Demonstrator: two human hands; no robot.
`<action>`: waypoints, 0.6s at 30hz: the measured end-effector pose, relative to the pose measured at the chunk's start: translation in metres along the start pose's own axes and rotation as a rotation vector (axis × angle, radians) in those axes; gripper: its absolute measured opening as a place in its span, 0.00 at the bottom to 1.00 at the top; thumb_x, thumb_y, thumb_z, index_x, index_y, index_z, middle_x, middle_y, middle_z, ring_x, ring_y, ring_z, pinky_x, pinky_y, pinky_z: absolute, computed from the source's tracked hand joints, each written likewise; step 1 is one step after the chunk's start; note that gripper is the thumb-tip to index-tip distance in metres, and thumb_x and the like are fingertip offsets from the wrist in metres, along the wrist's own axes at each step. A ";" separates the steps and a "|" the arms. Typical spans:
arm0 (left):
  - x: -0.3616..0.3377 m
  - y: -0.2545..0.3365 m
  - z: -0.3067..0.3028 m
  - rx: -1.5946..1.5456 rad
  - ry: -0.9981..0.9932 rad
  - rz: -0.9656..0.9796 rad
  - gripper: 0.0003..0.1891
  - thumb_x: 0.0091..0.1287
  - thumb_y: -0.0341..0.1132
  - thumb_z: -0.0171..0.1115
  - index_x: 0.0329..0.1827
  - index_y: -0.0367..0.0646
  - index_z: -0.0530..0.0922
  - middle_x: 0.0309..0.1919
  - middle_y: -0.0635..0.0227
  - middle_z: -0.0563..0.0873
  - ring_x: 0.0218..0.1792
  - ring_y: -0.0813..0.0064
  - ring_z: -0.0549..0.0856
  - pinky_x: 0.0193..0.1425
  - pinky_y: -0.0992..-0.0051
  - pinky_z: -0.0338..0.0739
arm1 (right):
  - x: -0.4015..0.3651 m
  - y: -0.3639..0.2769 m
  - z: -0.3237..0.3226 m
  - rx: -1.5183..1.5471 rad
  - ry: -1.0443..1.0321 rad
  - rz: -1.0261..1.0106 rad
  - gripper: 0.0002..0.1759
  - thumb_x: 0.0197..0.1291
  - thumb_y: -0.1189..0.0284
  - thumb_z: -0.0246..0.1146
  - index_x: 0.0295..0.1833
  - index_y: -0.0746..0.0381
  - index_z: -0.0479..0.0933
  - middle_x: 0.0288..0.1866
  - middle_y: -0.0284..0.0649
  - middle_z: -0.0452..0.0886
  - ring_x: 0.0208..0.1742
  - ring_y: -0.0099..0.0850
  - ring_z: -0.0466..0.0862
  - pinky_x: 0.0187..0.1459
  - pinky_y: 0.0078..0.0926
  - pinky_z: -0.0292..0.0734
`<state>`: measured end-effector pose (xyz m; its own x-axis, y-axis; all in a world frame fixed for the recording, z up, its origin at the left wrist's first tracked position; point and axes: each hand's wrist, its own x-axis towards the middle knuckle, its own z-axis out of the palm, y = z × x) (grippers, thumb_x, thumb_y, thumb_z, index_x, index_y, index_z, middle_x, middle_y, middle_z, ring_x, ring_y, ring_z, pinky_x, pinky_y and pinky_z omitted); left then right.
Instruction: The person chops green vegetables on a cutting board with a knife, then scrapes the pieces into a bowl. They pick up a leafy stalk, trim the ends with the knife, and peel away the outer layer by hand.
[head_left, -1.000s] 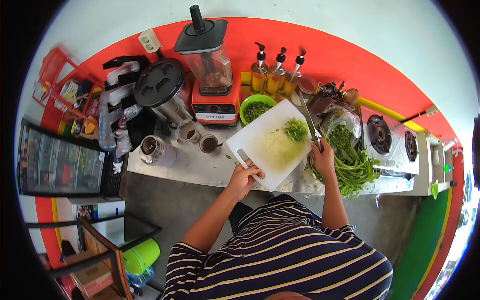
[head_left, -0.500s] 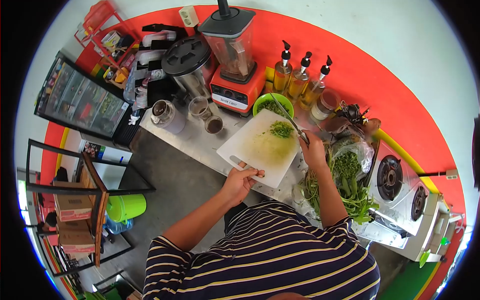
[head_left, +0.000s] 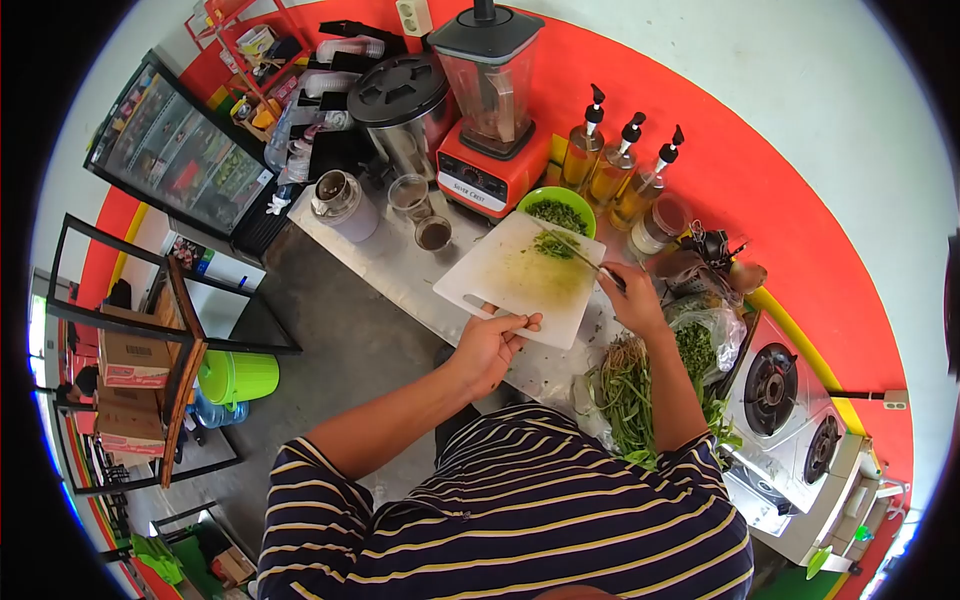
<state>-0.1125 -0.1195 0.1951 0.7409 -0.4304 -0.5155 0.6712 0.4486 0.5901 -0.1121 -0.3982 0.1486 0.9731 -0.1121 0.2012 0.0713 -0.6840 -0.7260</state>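
My left hand grips the near edge of a white cutting board by its handle slot, the thumb lying on top. The board's far edge meets a green bowl of chopped greens. In my right hand is a knife, its fingers wrapped round the dark handle. The blade lies across the board beside a small pile of chopped greens near the bowl. Green juice stains the board's surface.
Behind the bowl stand a red blender and several pump bottles. Leafy stems lie to the right, before a gas stove. Glass cups and a metal-topped jar stand left on the metal table.
The chopped greens have moved across the board toward the bowl. The knife has swung lower, its blade now behind the pile. My left hand still holds the board.
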 end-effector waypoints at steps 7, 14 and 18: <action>0.010 0.001 0.007 0.030 0.005 0.012 0.26 0.68 0.19 0.55 0.69 0.35 0.64 0.55 0.56 0.82 0.53 0.67 0.86 0.63 0.71 0.81 | 0.011 -0.014 -0.038 0.012 -0.272 -0.078 0.15 0.64 0.65 0.67 0.46 0.66 0.86 0.38 0.52 0.87 0.39 0.45 0.88 0.44 0.37 0.80; 0.011 -0.013 0.006 0.005 0.060 0.018 0.23 0.68 0.19 0.55 0.67 0.34 0.66 0.53 0.56 0.83 0.52 0.67 0.87 0.60 0.70 0.82 | 0.051 0.055 -0.012 0.123 -0.419 -0.057 0.16 0.65 0.64 0.66 0.51 0.64 0.86 0.43 0.50 0.88 0.44 0.42 0.88 0.49 0.36 0.80; 0.011 -0.012 0.008 0.030 0.087 -0.016 0.19 0.68 0.20 0.54 0.63 0.36 0.70 0.51 0.55 0.85 0.50 0.69 0.87 0.61 0.71 0.80 | 0.068 0.066 -0.002 0.022 -0.433 0.007 0.17 0.66 0.63 0.66 0.53 0.63 0.85 0.45 0.49 0.89 0.47 0.40 0.88 0.51 0.36 0.80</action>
<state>-0.1132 -0.1361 0.1876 0.7301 -0.3668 -0.5765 0.6830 0.4180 0.5990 -0.0420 -0.4519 0.1153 0.9753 0.1996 -0.0949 0.0645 -0.6679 -0.7414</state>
